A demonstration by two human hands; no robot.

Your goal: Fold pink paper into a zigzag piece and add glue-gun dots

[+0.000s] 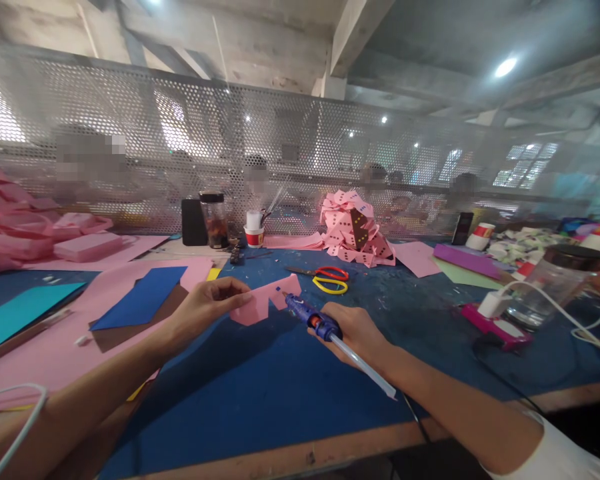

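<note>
We are holding a small notched pink paper piece (pixel 253 307) up over the near middle of the blue tabletop (pixel 220 413), our left hand (pixel 213 301) pinching its left end between thumb and fingers. Our right hand (pixel 353 330) is wrapping around a blue glue gun (pixel 306 315), whose nozzle is pointing left at the paper's right part — we cannot tell whether it is touching. A clear glue stick (pixel 365 367) is sticking out of the gun's back, slanting toward the near right. Just beyond the gun, scissors (pixel 316 274) with one red and one yellow handle are lying on the table, and farther back a heap of dotted pink pieces (pixel 336 223) is standing before a perforated screen (pixel 280 133). To our left, a blue sheet (pixel 143 297) is lying across a brown one (pixel 130 335), both resting on a large pink sheet (pixel 45 360). To our right, a white plug (pixel 494 305) is sitting in a magenta power strip (pixel 497 330), beside a clear lidded jar (pixel 530 307).
</note>
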